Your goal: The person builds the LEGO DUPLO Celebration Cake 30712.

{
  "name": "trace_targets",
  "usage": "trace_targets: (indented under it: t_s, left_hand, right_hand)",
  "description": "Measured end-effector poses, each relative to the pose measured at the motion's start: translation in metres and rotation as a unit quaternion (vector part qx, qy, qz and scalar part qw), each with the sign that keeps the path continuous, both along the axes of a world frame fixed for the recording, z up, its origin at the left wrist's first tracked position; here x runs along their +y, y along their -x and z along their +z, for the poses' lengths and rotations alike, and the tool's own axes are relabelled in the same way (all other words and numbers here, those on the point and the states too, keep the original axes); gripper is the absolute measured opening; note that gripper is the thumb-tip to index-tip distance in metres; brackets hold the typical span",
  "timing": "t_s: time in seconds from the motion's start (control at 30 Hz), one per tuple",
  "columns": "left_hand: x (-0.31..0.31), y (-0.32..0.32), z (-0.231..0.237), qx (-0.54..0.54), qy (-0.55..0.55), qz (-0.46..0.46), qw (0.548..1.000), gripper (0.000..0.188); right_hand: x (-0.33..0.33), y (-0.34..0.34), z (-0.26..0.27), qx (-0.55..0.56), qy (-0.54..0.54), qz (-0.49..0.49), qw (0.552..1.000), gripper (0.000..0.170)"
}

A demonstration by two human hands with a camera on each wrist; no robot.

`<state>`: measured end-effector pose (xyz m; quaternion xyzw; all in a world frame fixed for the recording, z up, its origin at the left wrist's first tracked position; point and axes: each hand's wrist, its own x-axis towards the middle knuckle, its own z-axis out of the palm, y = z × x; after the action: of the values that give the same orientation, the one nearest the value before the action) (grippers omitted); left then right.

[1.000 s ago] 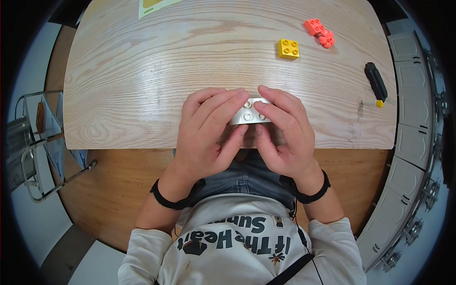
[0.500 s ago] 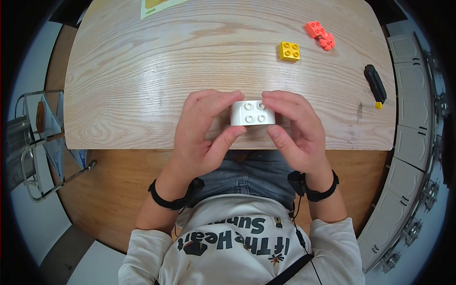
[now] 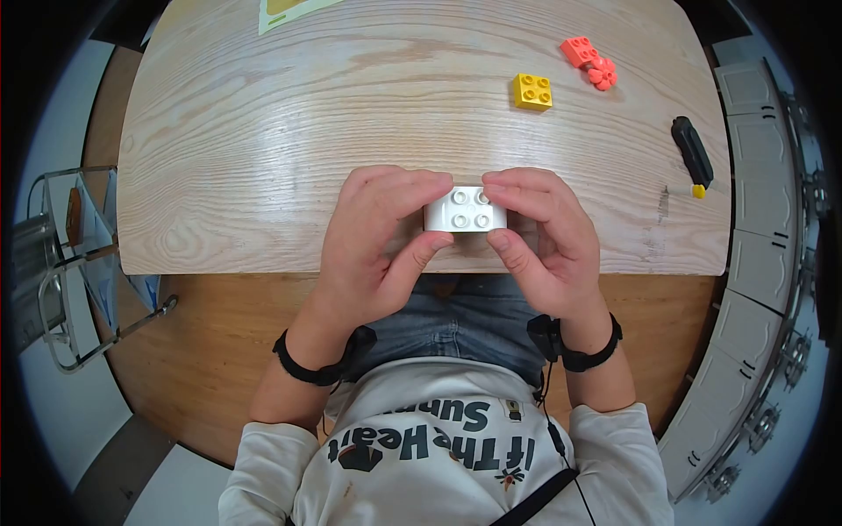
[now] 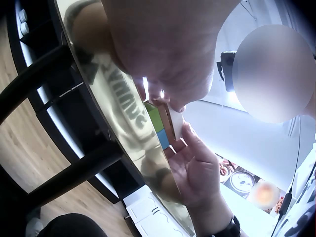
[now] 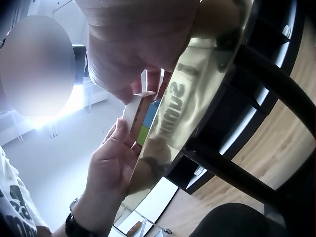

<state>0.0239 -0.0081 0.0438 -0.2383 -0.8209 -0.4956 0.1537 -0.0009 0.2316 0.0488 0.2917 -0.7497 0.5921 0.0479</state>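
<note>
Between both hands, near the table's front edge, is a white toy building brick (image 3: pixel 466 209) with round studs on its top and a smooth, studless left end. My left hand (image 3: pixel 373 237) holds the left end, thumb at the near side and fingers at the far side. The right end is held likewise by my right hand (image 3: pixel 548 241), a fingertip overlapping a stud. Under the white top, the wrist views show a brownish side, then a green block (image 4: pixel 154 117) and a blue block (image 5: pixel 152 116) lower down, partly hidden by fingers.
Beyond the hands lies a yellow brick (image 3: pixel 533 92). Farther right are a coral brick (image 3: pixel 579 51) and a coral flower piece (image 3: pixel 602 74). A black tool with a yellow tip (image 3: pixel 693 152) lies near the right edge. A printed sheet (image 3: pixel 294 13) is at the far left.
Both hands have drawn apart from over the white brick to its two ends, so more of its top shows. The brick has turned from slanted to straight. Little differs over the last half second.
</note>
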Motion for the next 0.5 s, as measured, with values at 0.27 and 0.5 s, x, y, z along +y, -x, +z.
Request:
trace_targets:
  t_s: [0.27,0.5]
  left_hand:
    - [0.0013,0.0008,0.0002,-0.014,-0.028,-0.006,0.999,0.044]
    - [0.0016,0.0003,-0.0016,-0.048,-0.054,-0.023,0.997,0.042]
  right_hand:
    - [-0.0013,-0.0012,-0.0012,-0.030,0.016,0.003,0.999,0.034]
    - [-0.0010,-0.0008,-0.0013,-0.039,0.019,0.008,0.999,0.034]
